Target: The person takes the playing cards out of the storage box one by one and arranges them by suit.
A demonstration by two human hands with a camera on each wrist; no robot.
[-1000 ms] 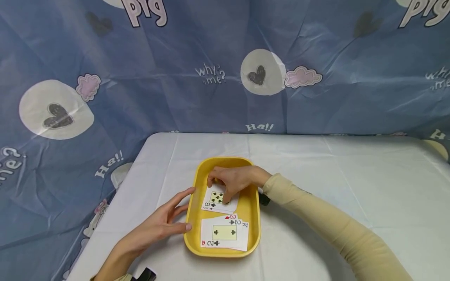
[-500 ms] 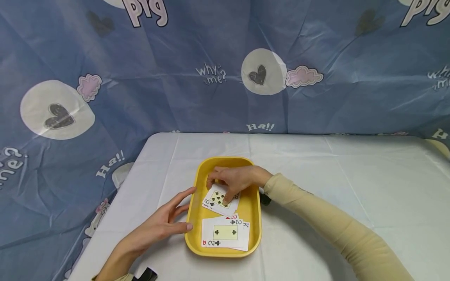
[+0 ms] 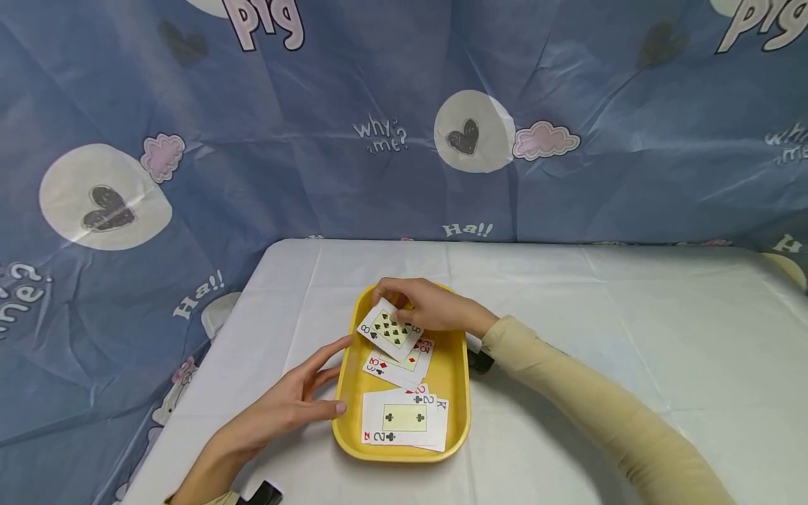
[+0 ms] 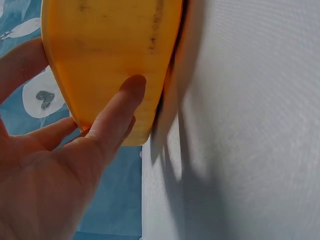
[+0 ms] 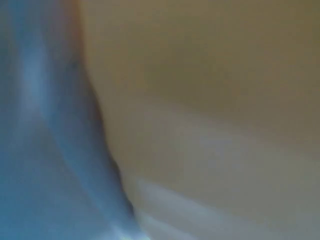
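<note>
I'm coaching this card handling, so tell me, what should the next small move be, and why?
Probably lift the eight of spades clear of the three of diamonds: the right hand pinches it, and it overlaps that card, while the left hand touches the side of the yellow tray and could steady it.

Red 3 (image 3: 413, 360) partly hidden; sleeves (image 3: 606, 421) cropped

Yellow tray (image 3: 456, 393), seemingly dark-smudged outside; white card (image 3: 390, 332), black-spade pattern.
</note>
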